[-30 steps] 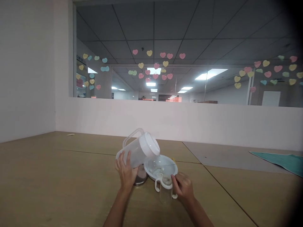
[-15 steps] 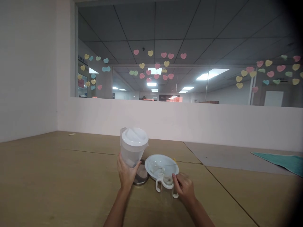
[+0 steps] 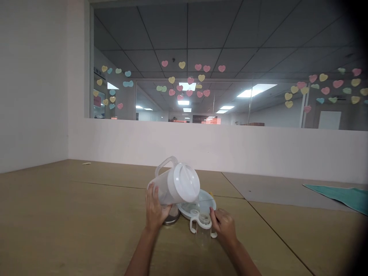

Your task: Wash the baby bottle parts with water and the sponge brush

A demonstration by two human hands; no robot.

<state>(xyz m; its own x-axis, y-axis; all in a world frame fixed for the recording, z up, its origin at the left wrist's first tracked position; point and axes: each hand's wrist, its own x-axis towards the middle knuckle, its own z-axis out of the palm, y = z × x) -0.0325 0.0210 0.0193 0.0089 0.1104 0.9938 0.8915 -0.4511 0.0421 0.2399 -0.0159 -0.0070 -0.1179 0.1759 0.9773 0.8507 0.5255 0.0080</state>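
Observation:
My left hand [image 3: 156, 209] is wrapped round a translucent pitcher [image 3: 162, 188] with a white lid [image 3: 186, 182]. The pitcher is tipped to the right, its lid end above the white bowl [image 3: 212, 202], its handle uppermost. In front of the bowl is a clear bottle [image 3: 203, 234] with a white two-handled collar and an uncovered mouth. My right hand [image 3: 224, 226] is closed at the bottle's right side, gripping its handle. Clear pieces in the bowl are partly hidden by the pitcher. No stream of liquid can be made out.
A round metal-rimmed dish or lid [image 3: 171, 217] lies left of the bowl, partly under the pitcher. A teal cloth [image 3: 342, 195] is at the far right of the wooden table [image 3: 86, 222]. Behind the table rises a white wall [image 3: 138, 143] with a window.
The pitcher went from tipped to nearly upright, then tipped right again with its lid end over the bowl. My right hand and the bottle have stayed almost in place.

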